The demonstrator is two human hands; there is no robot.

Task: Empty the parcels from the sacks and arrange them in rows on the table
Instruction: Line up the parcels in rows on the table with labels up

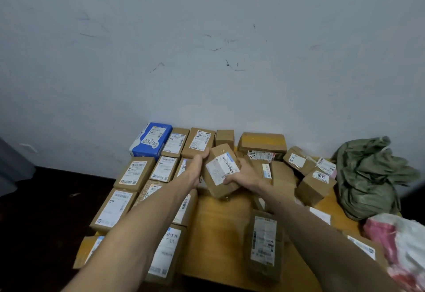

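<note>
Both hands hold one brown cardboard parcel [222, 171] with a white label, tilted, above the middle of the wooden table [216, 234]. My left hand [196, 165] grips its left side and my right hand [243, 174] grips its lower right. Labelled brown parcels lie in tidy rows on the table's left half, with a blue parcel [150, 141] at the far left corner. More parcels lie jumbled on the right, among them one marked 1011 [316, 184]. A dark wrapped parcel [263, 244] sits near the front.
A crumpled green sack [370, 176] lies at the table's right edge, with a pink and white sack [400, 245] in front of it. A grey wall rises right behind the table. Dark floor lies to the left.
</note>
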